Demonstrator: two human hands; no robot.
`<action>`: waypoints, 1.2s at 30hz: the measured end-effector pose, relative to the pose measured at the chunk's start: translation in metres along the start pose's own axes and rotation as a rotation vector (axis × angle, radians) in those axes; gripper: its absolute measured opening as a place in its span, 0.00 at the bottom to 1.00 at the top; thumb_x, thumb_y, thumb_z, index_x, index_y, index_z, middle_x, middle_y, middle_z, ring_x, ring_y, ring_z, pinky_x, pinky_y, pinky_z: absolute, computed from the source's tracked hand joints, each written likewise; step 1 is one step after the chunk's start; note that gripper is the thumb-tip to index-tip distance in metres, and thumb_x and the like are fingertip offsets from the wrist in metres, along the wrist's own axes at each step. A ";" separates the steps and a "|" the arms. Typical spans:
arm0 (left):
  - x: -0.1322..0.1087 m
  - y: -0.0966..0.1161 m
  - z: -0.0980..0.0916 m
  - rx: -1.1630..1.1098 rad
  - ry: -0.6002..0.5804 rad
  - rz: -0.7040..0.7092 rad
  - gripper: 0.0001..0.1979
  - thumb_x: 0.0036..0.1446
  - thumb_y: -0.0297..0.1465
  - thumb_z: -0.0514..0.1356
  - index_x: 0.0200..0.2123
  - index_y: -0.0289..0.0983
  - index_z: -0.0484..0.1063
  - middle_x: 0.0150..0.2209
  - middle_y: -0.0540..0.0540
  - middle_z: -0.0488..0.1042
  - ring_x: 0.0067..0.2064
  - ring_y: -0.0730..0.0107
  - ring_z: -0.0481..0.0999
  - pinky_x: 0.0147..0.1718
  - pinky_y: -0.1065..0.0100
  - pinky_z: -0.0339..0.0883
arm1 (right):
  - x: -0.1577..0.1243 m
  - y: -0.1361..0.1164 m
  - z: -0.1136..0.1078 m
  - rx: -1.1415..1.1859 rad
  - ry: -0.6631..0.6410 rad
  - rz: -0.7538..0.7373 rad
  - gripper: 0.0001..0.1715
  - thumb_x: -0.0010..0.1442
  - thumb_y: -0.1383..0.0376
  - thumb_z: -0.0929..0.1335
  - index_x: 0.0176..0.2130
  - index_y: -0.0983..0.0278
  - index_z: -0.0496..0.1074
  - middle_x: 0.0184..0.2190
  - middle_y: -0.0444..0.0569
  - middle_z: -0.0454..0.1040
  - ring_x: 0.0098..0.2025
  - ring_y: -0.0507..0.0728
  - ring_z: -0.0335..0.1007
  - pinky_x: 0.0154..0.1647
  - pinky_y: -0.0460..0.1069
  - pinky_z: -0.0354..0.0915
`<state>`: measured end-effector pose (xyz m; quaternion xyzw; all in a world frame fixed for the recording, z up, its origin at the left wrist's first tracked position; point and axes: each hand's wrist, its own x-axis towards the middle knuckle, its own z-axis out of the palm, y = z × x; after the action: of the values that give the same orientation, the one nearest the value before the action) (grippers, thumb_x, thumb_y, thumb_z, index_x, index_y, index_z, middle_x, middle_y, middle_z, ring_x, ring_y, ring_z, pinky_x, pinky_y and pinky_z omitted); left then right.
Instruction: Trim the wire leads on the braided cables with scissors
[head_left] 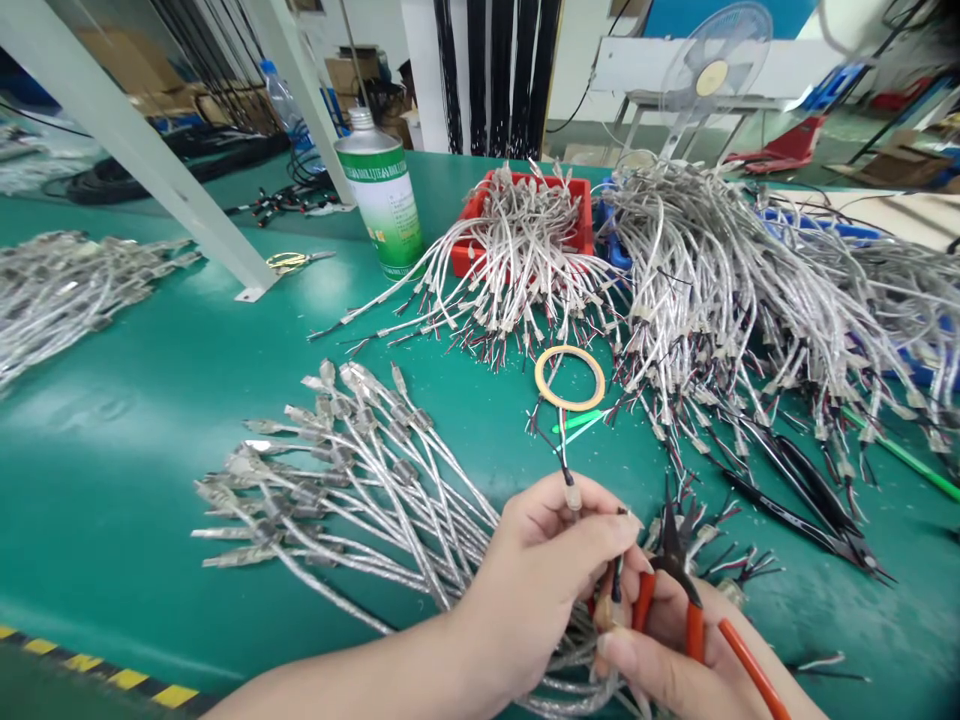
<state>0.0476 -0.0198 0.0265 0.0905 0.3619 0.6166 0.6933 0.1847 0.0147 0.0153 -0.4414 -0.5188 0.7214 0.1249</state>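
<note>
My left hand (536,580) is closed, pinching a grey cable whose connector (573,495) and bare wire ends stick up above the fingers. Close beside it on the right, my right hand (675,640) is closed around orange-handled pliers (694,615), their dark jaws pointing up and away. Its thumb and fingers also touch a cable end with a brownish sleeve (609,612), between the two hands. Under and left of my hands lies a bundle of clear-jacketed cables (390,500) with plugs toward the left. The lower parts of both hands' grips are partly hidden.
Cables fill a red bin (589,215) and blue bins (616,245) at the back. A green-white can (386,205), yellow scissors (289,262), a tape ring (570,408) and black-handled cutters (810,500) lie around the green table (135,480). A white post (172,180) stands at left.
</note>
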 end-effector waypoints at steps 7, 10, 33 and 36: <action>0.001 -0.001 -0.002 0.022 -0.007 0.006 0.05 0.53 0.28 0.67 0.28 0.36 0.73 0.22 0.52 0.75 0.18 0.83 0.65 0.17 0.78 0.51 | 0.000 0.023 0.001 0.107 0.067 -0.044 0.30 0.40 0.41 0.78 0.27 0.62 0.74 0.23 0.46 0.71 0.28 0.58 0.66 0.29 0.51 0.68; 0.002 0.004 -0.002 0.067 -0.030 -0.010 0.06 0.54 0.30 0.67 0.29 0.35 0.74 0.20 0.52 0.74 0.17 0.85 0.62 0.17 0.78 0.50 | -0.002 0.017 0.000 0.128 0.063 -0.058 0.28 0.43 0.43 0.79 0.23 0.62 0.72 0.21 0.44 0.69 0.26 0.55 0.64 0.27 0.49 0.66; 0.000 0.000 -0.002 0.223 0.038 0.096 0.08 0.49 0.28 0.67 0.24 0.38 0.69 0.28 0.53 0.69 0.29 0.76 0.67 0.31 0.70 0.60 | -0.007 0.007 0.005 0.120 0.223 -0.120 0.25 0.43 0.47 0.80 0.23 0.61 0.71 0.20 0.39 0.67 0.23 0.54 0.62 0.27 0.49 0.67; 0.000 0.002 0.001 0.099 -0.015 0.007 0.07 0.52 0.29 0.66 0.26 0.38 0.69 0.22 0.54 0.71 0.23 0.76 0.67 0.26 0.71 0.60 | -0.007 0.010 0.004 0.063 0.206 -0.103 0.22 0.45 0.49 0.80 0.25 0.60 0.72 0.21 0.42 0.70 0.25 0.57 0.67 0.29 0.50 0.70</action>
<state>0.0466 -0.0192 0.0279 0.1306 0.3866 0.5996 0.6885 0.1881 0.0034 0.0106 -0.4818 -0.5021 0.6810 0.2281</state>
